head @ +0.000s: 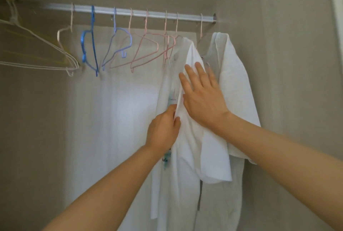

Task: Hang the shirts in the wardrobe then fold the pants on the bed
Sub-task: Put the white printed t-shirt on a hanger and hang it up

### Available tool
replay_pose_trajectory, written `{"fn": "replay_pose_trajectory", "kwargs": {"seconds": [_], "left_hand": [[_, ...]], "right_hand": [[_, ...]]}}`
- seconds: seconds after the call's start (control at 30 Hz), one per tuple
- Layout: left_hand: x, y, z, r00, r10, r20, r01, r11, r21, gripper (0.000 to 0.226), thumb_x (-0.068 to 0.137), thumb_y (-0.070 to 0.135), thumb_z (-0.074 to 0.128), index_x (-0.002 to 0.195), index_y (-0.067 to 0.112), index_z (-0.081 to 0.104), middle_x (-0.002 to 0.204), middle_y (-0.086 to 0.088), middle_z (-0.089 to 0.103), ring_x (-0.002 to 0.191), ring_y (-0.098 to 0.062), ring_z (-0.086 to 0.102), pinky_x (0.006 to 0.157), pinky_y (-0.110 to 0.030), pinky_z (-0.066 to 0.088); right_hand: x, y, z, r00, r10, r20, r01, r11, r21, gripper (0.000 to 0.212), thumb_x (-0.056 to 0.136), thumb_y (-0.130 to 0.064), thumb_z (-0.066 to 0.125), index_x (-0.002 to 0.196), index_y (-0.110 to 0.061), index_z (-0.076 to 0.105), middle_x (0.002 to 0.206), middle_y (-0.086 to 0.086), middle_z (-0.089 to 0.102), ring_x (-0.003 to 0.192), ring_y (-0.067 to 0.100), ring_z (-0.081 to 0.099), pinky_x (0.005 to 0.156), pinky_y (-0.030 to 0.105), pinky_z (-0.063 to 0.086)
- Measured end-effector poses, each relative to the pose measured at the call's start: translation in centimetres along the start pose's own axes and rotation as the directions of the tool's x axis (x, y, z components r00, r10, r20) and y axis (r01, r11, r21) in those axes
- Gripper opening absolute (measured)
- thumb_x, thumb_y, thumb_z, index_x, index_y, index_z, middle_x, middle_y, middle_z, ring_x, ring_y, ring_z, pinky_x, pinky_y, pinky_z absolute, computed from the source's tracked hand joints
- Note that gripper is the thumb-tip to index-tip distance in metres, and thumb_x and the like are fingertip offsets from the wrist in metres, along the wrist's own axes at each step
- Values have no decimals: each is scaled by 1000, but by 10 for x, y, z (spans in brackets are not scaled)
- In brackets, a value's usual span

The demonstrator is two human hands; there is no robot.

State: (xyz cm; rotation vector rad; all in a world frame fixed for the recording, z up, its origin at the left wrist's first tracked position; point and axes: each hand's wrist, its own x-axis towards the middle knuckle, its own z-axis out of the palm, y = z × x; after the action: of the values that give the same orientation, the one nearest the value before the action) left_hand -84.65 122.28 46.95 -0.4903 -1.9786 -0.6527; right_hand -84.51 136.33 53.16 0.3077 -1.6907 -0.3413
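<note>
Two white shirts hang at the right end of the wardrobe rail (130,12). The nearer one is a white T-shirt (187,175) with a blue-green print, hung on a pink hanger. The second white shirt (235,86) hangs behind it by the right wall. My left hand (164,128) pinches a fold of the T-shirt's front. My right hand (202,93) lies flat with fingers spread on the T-shirt's shoulder and sleeve. No pants or bed are in view.
Several empty hangers hang along the rail: pink ones (144,50), blue ones (91,45) and white ones (37,54) at the far left. A pale curtain (111,119) forms the back. The wardrobe's right wall (289,82) stands close to the shirts.
</note>
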Motion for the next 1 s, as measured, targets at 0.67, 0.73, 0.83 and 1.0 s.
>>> {"fn": "replay_pose_trajectory", "kwargs": {"seconds": [0.67,0.73,0.83,1.0], "left_hand": [[-201,4,-123,994,99,-38,-41,687,726,41,95,32,37,115,12,66,79,1,72,52,-25,62,53,-31,51],[-234,6,-134,997,70,-21,-31,657,754,38,94,30,39,113,11,67,78,0,71,57,-25,63,57,-33,51],[-290,9,-149,1000,5,-11,6,591,807,33,92,28,44,107,11,68,73,-1,67,63,-28,61,60,-34,48],[-374,13,-172,978,-204,38,79,534,842,28,98,28,48,112,14,68,88,-1,71,79,-25,65,69,-36,51]], "right_hand": [[-159,-120,-86,989,-148,-15,131,815,565,48,91,-27,51,133,-4,52,122,14,60,131,38,45,111,53,32],[-178,-139,-94,985,-167,-33,150,766,625,47,90,-25,55,131,-4,53,120,13,61,129,37,47,110,52,35],[-209,-171,-108,976,-218,-29,173,681,712,44,90,-26,48,128,-4,56,117,12,63,126,35,50,108,51,37],[-255,-222,-137,955,-297,-23,180,513,839,43,87,-27,44,121,-5,59,111,12,64,116,34,56,105,51,40]]}}
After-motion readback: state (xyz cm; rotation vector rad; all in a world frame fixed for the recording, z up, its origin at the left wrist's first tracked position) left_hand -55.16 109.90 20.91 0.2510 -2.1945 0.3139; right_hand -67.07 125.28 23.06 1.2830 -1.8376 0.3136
